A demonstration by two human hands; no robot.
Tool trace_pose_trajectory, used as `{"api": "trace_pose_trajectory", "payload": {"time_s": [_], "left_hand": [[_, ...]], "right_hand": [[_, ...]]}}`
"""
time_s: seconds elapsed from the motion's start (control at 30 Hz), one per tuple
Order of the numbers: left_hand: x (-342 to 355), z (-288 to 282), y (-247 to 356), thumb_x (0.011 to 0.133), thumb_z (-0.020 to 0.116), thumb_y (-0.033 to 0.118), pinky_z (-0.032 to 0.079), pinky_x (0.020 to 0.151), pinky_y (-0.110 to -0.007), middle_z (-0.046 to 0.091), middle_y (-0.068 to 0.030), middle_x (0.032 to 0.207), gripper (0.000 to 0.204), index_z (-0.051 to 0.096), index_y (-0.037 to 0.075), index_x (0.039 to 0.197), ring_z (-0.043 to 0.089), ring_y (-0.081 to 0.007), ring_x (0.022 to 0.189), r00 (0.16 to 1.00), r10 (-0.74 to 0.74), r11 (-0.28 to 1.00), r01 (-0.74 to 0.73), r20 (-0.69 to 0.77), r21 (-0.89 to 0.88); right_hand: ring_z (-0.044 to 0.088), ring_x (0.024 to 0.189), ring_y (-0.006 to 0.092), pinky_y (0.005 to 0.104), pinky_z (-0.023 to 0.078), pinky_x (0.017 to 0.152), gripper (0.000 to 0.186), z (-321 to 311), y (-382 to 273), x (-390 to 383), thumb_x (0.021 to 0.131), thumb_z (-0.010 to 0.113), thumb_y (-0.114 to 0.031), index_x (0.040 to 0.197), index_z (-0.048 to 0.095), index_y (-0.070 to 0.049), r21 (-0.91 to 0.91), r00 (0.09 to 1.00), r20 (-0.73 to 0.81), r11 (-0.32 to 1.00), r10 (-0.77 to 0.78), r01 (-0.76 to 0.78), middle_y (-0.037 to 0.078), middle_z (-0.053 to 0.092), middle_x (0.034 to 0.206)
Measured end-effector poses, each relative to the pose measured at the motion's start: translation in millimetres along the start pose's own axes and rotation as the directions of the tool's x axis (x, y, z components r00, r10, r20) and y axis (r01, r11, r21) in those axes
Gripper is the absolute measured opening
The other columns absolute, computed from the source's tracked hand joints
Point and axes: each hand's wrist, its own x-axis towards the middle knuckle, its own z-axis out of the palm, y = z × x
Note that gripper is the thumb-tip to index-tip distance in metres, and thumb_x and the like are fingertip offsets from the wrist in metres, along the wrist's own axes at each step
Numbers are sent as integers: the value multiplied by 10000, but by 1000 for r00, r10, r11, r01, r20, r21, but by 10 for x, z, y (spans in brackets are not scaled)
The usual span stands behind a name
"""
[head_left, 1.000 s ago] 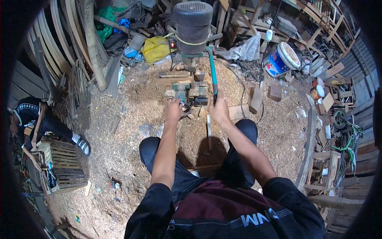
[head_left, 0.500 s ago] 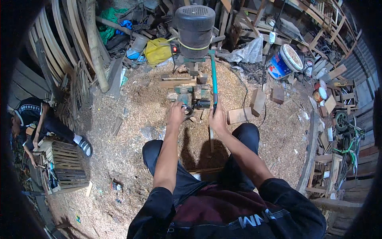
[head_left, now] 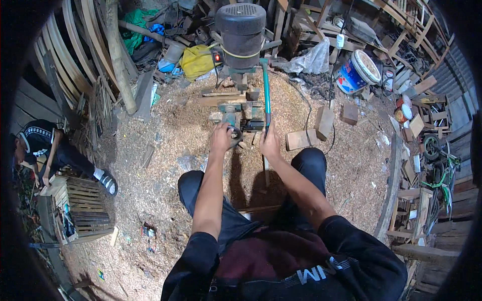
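The left hand [head_left: 220,138] is closing around the left side of the wheel [head_left: 240,137], with the thumb lying near its top; the palm side is hiding from view. The right hand [head_left: 270,144] is gripping the dark lower end of the lever [head_left: 266,93]. Both hands are working in front of the knees, the wheel standing a little to the left of the lever's end.

Just below the right hand, a thin stick [head_left: 266,170] is lying on the shavings [head_left: 165,133]. Beyond the wheel, the clamp [head_left: 229,116] is sitting low, and a piece of wood [head_left: 221,101] is lying across behind it. Farther, the dark motor [head_left: 241,40] is standing over everything, with a red light glowing on the switch [head_left: 217,57] at its left. Behind, a yellow sack [head_left: 197,62] is resting to the left, and a bucket [head_left: 357,75] is leaning at the right.

In my judgement, the wheel is offering a hard, stiff rim, not fragile, and the rim is the proper place for the fingers. The lever is probably a rigid metal bar; its dark end is giving the best hold and the most leverage. Dust may be making both slightly slippery. The motor is looking heavy, so it is hardly inviting a grasp.
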Motion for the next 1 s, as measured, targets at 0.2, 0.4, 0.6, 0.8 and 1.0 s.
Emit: {"api": "trace_pose_trajectory", "payload": {"time_s": [0.2, 0.4, 0.6, 0.8, 1.0], "left_hand": [[30, -318, 142, 865, 664, 140, 473, 953, -432, 641, -212, 1152, 306, 647, 20, 1145, 596, -390, 1096, 1000, -20, 994, 18, -18, -112], [337, -929, 599, 878, 631, 96, 466, 960, -454, 606, -208, 1208, 349, 599, 11, 1214, 579, -402, 1120, 948, 147, 970, -195, -283, -147], [923, -1513, 1293, 898, 595, 83, 411, 1031, -465, 505, -221, 1359, 475, 484, 16, 1355, 494, -407, 1252, 763, 391, 894, -449, -515, 14], [1345, -1891, 1675, 935, 573, 194, 293, 1144, -478, 331, -179, 1547, 574, 388, 60, 1462, 339, -357, 1414, 719, 486, 852, -516, -497, 87], [1823, -2135, 1938, 1004, 410, 444, 98, 1178, -580, 152, -145, 1627, 704, 183, 73, 1556, 152, -316, 1501, 736, 559, 828, -475, -382, 297]], "right_hand": [[616, 912, 506, 551, 483, 805, 680, -370, -351, 172, 879, 562, -52, 1465, 245, 84, -16, 982, 131, 990, 139, -138, 366, 604, 1021], [648, 892, 474, 516, 503, 819, 629, -960, -911, 511, 829, 533, -12, 1410, 331, 115, -140, 942, 281, 979, 182, -147, 334, 644, 932], [693, 908, 390, 441, 558, 831, 301, -1505, -1523, 1129, 850, 565, -101, 1021, 577, 147, -163, 896, 408, 980, 175, -117, 301, 680, 894], [625, 704, 174, 288, 517, 630, 325, -2023, -1949, 1674, 919, 552, -186, 1113, 619, 66, 280, 940, 340, 955, -2, -99, 96, 638, 879], [677, 813, 254, 375, 522, 719, 335, -2133, -2313, 2600, 910, 600, -200, 1150, 592, 34, 368, 974, -51, 902, -222, 226, 164, 680, 923]]}}
